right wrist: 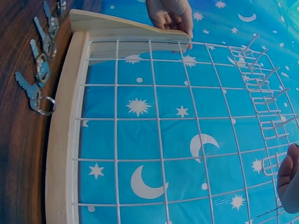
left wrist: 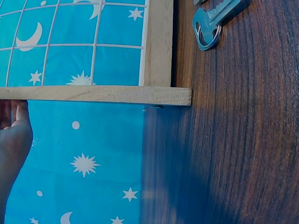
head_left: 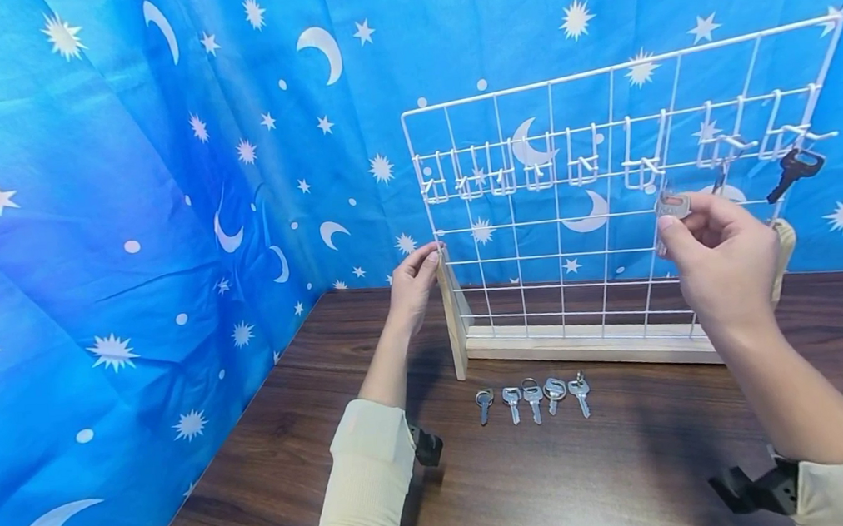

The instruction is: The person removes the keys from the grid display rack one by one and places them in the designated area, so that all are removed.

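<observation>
Head view puts the silver key (head_left: 674, 205) apparently just below a hook (head_left: 642, 165) on the white grid (head_left: 549, 83), pinched in my right hand (head_left: 730, 261); I judge this the hanging step, next calling for careful alignment (its ring I can't make out). My grip mostly hides its blade. My left hand (head_left: 414, 287) pinches the wooden post (head_left: 455, 327).

Place: screened-off tabletop corner, seemingly a makeshift recording set; home or studio, I cannot tell from here. Two sides: creased bright-blue fabric hangings (head_left: 131, 297) printed with white moons and stars. Furniture: dark-brown wood-grain table (head_left: 531, 487). Equipment: black wrist-worn camera gear (head_left: 768, 490).
</observation>
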Demonstrator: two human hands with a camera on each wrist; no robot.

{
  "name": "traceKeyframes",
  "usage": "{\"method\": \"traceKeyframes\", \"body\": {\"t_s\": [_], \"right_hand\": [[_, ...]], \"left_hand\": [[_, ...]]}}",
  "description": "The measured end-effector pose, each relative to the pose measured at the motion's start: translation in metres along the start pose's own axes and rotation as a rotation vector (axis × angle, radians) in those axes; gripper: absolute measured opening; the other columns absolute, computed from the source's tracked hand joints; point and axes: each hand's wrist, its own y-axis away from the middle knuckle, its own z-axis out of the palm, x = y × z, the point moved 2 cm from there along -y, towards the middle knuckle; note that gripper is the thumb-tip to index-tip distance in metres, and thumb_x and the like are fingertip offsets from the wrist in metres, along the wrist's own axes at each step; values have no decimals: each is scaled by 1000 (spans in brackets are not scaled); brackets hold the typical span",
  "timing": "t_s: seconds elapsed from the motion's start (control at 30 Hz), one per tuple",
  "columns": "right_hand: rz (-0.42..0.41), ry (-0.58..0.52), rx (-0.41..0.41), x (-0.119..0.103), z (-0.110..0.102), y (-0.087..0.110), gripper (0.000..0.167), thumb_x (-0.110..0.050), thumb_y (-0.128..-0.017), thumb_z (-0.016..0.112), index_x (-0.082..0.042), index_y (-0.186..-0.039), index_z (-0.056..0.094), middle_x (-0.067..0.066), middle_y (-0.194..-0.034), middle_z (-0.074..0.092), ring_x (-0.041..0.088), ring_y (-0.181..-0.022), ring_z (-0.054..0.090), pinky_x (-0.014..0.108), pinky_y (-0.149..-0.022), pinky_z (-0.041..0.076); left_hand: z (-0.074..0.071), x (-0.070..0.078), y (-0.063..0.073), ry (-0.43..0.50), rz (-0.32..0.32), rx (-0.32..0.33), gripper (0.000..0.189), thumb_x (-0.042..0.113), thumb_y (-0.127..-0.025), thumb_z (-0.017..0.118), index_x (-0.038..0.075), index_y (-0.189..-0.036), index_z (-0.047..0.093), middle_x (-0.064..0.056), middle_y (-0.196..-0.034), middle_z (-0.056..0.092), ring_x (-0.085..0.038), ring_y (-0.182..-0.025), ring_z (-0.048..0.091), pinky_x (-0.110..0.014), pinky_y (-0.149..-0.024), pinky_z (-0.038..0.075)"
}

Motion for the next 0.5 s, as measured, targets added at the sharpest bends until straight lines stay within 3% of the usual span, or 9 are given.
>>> {"method": "traceKeyframes", "body": {"t_s": [0.17, 0.37, 0.5], "right_hand": [[-18, -7, -5, 4, 1, 4, 4, -14, -88, 61, -12, -89, 64, -11, -66, 55, 4, -63, 51, 11, -52, 40], [-23, -17, -29, 11, 2, 9, 9, -10, -87, 62, -8, -96, 65, -12, -65, 54, 3, -60, 50, 12, -51, 38], [-31, 31, -50, 16, 3, 13, 14, -11, -88, 61, -3, -100, 64, -13, -65, 54, 1, -59, 50, 11, -49, 37]], "left_hand": [[0, 0, 0, 4, 2, 2, 30, 7, -95, 51, -9, -119, 54, -20, -120, 57, -24, -109, 55, -33, -92, 47], [0, 0, 0, 2, 18, -6, 30, 7, -95, 50, -10, -119, 54, -21, -120, 57, -24, -109, 55, -32, -92, 47], [0, 0, 0, -3, 19, -4, 30, 7, -95, 50, -10, -119, 54, -21, -120, 57, -24, -109, 55, -33, -92, 47]]}}
